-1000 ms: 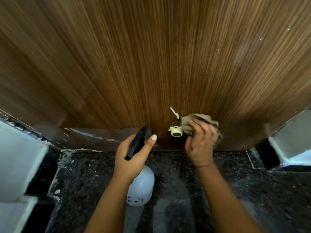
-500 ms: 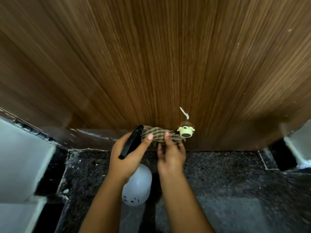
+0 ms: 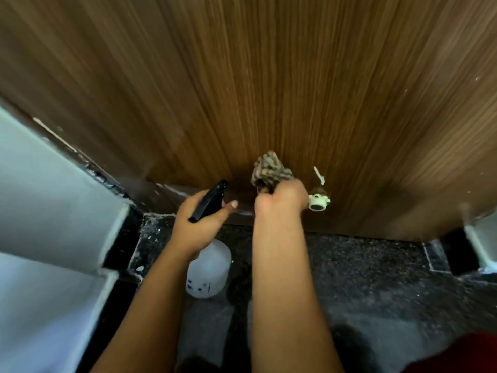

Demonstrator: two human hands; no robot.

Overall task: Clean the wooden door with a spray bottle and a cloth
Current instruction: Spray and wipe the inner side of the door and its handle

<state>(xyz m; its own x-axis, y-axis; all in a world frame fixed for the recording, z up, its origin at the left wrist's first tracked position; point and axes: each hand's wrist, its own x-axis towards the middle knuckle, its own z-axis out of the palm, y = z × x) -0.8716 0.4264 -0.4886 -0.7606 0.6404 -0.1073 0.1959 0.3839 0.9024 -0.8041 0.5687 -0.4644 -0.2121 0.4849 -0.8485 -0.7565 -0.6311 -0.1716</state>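
The wooden door [image 3: 269, 76] fills the upper view, brown with fine vertical grain. My right hand [image 3: 279, 203] presses a bunched brown checked cloth [image 3: 270, 169] against the door's lower part, just left of a cream round doorstop [image 3: 318, 203]. My left hand [image 3: 200, 224] grips the spray bottle by its black trigger head [image 3: 208, 200]. The bottle's white translucent body [image 3: 208, 267] hangs below the hand, over the floor. A white scrap [image 3: 319, 175] sticks to the door above the doorstop.
Dark speckled stone floor [image 3: 363, 265] runs along the door's bottom edge. A pale wall and door frame [image 3: 40, 197] stand at the left, another pale wall corner [image 3: 481, 238] at the right. Something red [image 3: 462, 354] shows at the bottom right.
My right hand has lifted the cloth from the door's bottom edge up onto the panel and shifted right toward the doorstop. The view has swung left. My left hand stays on the bottle.
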